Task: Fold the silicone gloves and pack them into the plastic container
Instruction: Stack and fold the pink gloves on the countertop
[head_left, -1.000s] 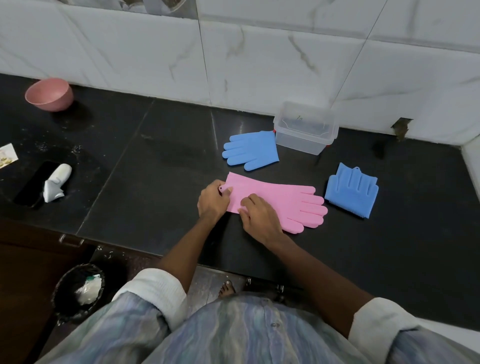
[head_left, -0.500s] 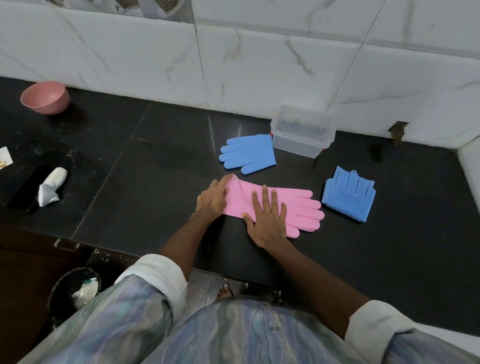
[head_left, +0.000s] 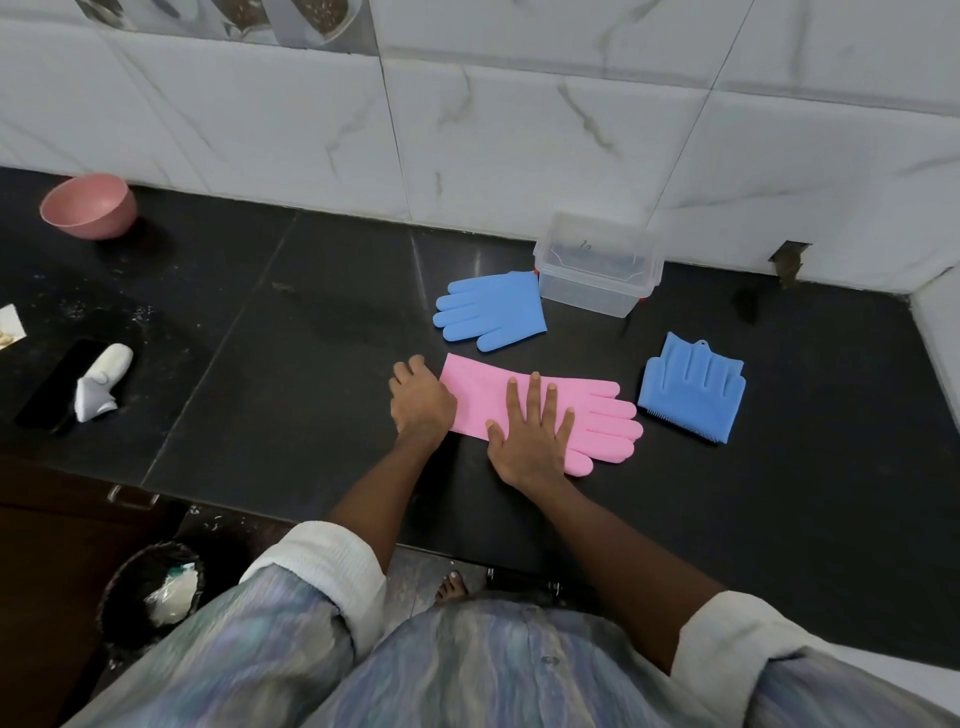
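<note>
The pink silicone glove (head_left: 540, 410) lies flat on the black tabletop (head_left: 260, 332), in the middle of the view. It is long and smooth, with the straight cuff end at 9 o'clock and the five fingers pointing to 3 o'clock. It is not folded.

The left hand (head_left: 421, 402) is at the cuff end. Its fingers are curled and the grip is narrow on the cuff edge; how much of the edge is pinched I cannot tell. The right hand (head_left: 530, 431) lies flat on the palm part of the glove, fingers spread wide and pointing to 12 o'clock, pressing down and holding nothing.

From the pink glove, a blue silicone glove (head_left: 491, 312) lies flat at 12 o'clock, near it but apart, with its fingers to 9 o'clock. Its cuff is touching or just beside the clear plastic container (head_left: 597, 291), which stands open at 1 o'clock near the white tiled wall (head_left: 519, 130). Nothing can be made out inside the container. A second blue glove (head_left: 693, 389) lies at 3 o'clock, folded, with small bristles showing along its lower edge.

Far at 9 o'clock there is a white object (head_left: 101, 382) lying on a dark flat thing, and a pink bowl (head_left: 89, 206) at 10 o'clock near the wall. Under the tabletop edge, at 7 o'clock, stands a dark bin (head_left: 150, 592) with white waste inside.
</note>
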